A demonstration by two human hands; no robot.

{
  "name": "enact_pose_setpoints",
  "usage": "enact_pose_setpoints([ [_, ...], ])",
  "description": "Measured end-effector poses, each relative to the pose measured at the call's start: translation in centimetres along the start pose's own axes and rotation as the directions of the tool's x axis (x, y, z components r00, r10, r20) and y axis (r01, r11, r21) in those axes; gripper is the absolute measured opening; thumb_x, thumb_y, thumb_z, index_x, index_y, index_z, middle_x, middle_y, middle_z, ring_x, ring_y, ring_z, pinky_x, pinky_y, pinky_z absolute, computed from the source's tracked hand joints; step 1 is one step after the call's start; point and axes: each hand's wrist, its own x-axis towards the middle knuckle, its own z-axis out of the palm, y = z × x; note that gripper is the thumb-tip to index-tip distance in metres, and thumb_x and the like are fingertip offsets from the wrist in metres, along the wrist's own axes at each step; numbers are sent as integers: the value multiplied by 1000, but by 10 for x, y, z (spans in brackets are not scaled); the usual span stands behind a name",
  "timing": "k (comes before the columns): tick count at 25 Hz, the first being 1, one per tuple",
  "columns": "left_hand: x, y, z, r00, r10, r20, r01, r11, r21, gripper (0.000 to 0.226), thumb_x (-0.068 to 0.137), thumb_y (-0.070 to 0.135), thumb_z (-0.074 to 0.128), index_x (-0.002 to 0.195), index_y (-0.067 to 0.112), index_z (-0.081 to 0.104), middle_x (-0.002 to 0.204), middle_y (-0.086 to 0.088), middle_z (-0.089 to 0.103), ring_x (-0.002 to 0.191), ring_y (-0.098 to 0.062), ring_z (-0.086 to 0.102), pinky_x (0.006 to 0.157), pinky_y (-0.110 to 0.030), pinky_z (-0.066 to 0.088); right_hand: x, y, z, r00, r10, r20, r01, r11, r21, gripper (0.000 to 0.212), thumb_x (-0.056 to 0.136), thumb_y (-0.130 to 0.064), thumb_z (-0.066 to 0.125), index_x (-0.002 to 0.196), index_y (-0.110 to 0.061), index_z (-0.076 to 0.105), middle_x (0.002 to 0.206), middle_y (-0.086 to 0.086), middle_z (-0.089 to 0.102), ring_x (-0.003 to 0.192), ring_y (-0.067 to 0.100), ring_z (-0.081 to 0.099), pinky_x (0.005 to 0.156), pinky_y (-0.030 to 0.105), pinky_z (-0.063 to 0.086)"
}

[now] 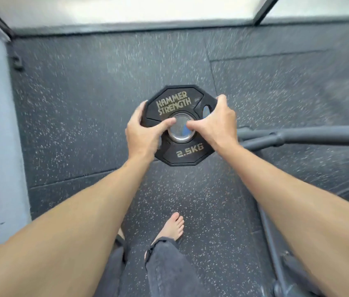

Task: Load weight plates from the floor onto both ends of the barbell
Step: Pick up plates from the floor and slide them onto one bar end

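Fig.: speckled rubber floor fills the frame; grey bar enters from the right edge at mid-height. At centre, a 2.5 kg plate is held off the floor, w/ left hand and right hand clamped on opp. rims, thumbs laid beside the steel bore. Bore should be squared to the sleeve end, plate kept perpendicular, then slid on w/o tilting. Sleeve tip is hidden behind plate.
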Motion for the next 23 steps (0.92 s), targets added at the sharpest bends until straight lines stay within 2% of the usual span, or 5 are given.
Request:
enact_pose_setpoints([
  [4,-34,161,-15,944,309,-116,-315,948,-38,77,64,47,90,130,20,63,111,8,74,103,-6,69,96,-35,54,-18,-101,-130,980,-118,-157,139,982,128,66,52,-42,77,101,-12,47,82,2,65,78,29,64,69,42,56],
  [10,-134,410,-66,712,684,-160,-700,709,-82,67,67,42,91,123,14,67,107,4,75,98,-8,71,93,-30,56,-118,-227,-334,860,-212,-465,356,901,248,66,58,-40,84,106,-13,48,88,-2,65,79,24,65,66,38,57],
  [13,-198,507,-88,604,787,-124,-796,591,-132,59,66,39,91,116,15,70,99,7,76,92,-8,72,89,-32,58,-177,-273,-415,750,-211,-627,456,851,260,71,57,-36,85,114,-18,48,96,-1,68,86,26,67,75,41,58],
  [16,-268,581,-114,513,850,-123,-857,498,-129,56,65,42,90,114,22,71,96,16,74,91,2,69,87,-24,56,-245,-307,-485,634,-229,-739,547,808,219,77,60,-28,84,128,-29,49,107,-1,66,93,19,63,83,39,55],
  [23,-432,675,-164,267,961,-69,-935,241,-258,48,68,42,89,111,31,70,96,22,73,91,3,69,85,-23,55,-412,-328,-593,338,-146,-930,630,769,108,77,64,-33,79,135,-32,50,110,-5,63,97,11,62,85,39,55],
])
